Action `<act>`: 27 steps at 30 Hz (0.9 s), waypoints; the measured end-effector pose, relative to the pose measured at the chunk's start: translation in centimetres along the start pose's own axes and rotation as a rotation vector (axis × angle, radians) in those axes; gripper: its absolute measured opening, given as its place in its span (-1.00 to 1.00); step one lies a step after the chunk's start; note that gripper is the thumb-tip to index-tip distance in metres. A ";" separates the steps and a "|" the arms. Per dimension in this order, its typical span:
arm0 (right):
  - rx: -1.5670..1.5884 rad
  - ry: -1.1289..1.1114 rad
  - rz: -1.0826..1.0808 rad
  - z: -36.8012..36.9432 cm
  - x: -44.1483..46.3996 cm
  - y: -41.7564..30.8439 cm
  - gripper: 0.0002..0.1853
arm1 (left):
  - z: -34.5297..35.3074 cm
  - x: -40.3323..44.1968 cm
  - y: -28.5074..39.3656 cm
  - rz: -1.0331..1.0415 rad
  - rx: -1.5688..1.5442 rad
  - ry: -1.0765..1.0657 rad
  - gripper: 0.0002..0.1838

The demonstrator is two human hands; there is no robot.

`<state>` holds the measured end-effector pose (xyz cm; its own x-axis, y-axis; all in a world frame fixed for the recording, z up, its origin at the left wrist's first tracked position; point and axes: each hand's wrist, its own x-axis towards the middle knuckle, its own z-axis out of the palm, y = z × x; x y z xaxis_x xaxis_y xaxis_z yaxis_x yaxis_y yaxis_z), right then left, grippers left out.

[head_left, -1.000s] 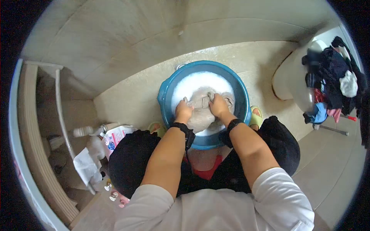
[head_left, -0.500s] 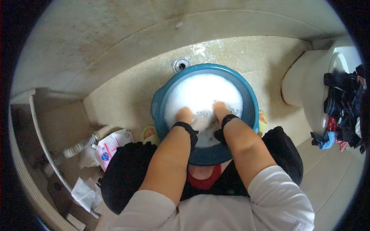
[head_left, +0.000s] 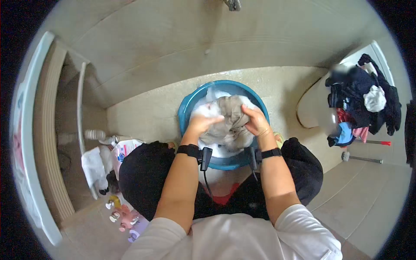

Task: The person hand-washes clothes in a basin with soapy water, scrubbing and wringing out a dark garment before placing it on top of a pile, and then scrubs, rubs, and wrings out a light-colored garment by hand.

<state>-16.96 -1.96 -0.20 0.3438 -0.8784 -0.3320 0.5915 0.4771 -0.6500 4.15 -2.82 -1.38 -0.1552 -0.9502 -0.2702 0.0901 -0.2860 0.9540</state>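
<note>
Crouched over a blue basin [head_left: 245, 89] on a tiled floor [head_left: 143, 108], I work a bunched beige cloth [head_left: 234, 113] with both hands, the fabric lying within the basin's rim among white suds [head_left: 220, 152]. My left hand [head_left: 202, 125] holds the cloth's left side, thumb laid across the folds and the other fingers partly lost in foam; my right hand [head_left: 256, 122] grips the opposite side between thumb and curled fingers. The two hands are apart, with the cloth stretched between them. Black straps with small devices circle both wrists. At right, a heap of dark clothes [head_left: 353, 89], topped with a crumpled white piece [head_left: 375, 99], rests on a white fixture [head_left: 313, 106]. At left, beside a black-clad knee, I see a pink-and-white pouch [head_left: 122, 151].
</note>
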 end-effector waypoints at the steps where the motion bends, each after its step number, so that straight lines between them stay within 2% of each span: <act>1: -0.052 -0.035 -0.031 1.3 -1.3 -0.1 -0.60 | 0.6 -1.2 1.7 0.063 0.273 -0.052 -0.58; 2: -0.103 -0.064 -0.061 2.4 -2.7 -0.3 -0.59 | 1.0 -2.4 2.7 0.120 0.546 -0.101 -0.57; 4: -0.104 -0.057 -0.115 4.3 -5.6 -1.5 -0.61 | 1.7 -4.3 3.5 0.158 0.511 -0.072 -0.56; 6: -0.110 -0.050 -0.176 5.5 -7.6 -2.8 -0.62 | 2.3 -6.1 4.6 0.184 0.081 -0.146 -0.55; 8: -0.130 -0.063 -0.274 6.4 -8.7 -4.0 -0.63 | 3.3 -7.1 4.5 0.202 -0.055 -0.155 -0.56; 10: -0.176 -0.027 -0.280 5.5 -8.3 -3.6 -0.57 | 4.0 -7.9 4.1 0.134 -0.292 -0.162 -0.53; 11: -0.225 0.113 -0.345 5.0 -7.8 -3.0 -0.59 | 4.2 -8.3 4.1 0.103 -0.496 -0.214 -0.54; 13: -0.372 0.372 -0.458 5.2 -7.2 -1.8 -0.64 | 4.8 -8.7 3.4 0.068 -0.603 -0.202 -0.58; 14: -0.390 0.370 -0.447 5.1 -6.9 -1.2 -0.64 | 4.8 -8.7 3.0 0.026 -0.691 -0.187 -0.61; 15: -0.667 0.402 -0.496 5.3 -6.5 -0.4 -0.69 | 4.8 -8.5 2.0 -0.087 -0.659 -0.093 -0.65; 16: -0.946 0.423 -0.537 5.3 -6.1 0.4 -0.73 | 4.7 -8.0 0.9 -0.095 -0.680 -0.082 -0.65; 17: -1.074 0.380 -0.589 5.4 -5.6 1.4 -0.76 | 4.6 -7.2 -0.1 -0.226 -0.897 -0.074 -0.62; 18: -1.045 0.348 -0.512 8.4 -6.3 2.1 -0.73 | 4.5 -6.5 -1.0 -0.363 -1.112 -0.065 -0.57; 19: -1.272 0.324 -0.595 9.4 -5.9 3.1 -0.76 | 4.0 -6.4 -0.1 -0.499 -1.153 -0.043 -0.45; 20: -1.496 0.290 -0.674 10.1 -5.6 4.3 -0.75 | 3.9 -6.7 1.3 -0.491 -1.090 0.071 -0.45; 22: -1.753 0.221 -0.766 13.4 -5.9 6.0 -0.68 | 3.3 -5.1 -2.5 -0.346 -1.280 -0.387 -0.49; 24: -1.830 0.202 -0.676 12.5 -4.1 7.2 -0.65 | 5.4 -2.8 -7.8 -0.301 -1.345 -0.429 -0.56; 26: -1.706 0.415 -0.256 8.8 -1.1 6.2 -0.64 | 7.0 -3.6 -6.4 -0.194 -1.264 -0.006 -0.64; 27: -1.672 0.463 -0.132 6.9 0.5 4.0 -0.65 | 9.2 -3.1 -7.4 -0.208 -0.899 0.146 -0.63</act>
<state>-9.38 -0.30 1.74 -0.0371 -0.9828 -0.1809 -0.8355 0.1298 -0.5340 -5.12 3.41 -6.37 -0.1339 -0.8579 -0.4960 0.8110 -0.3825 0.4427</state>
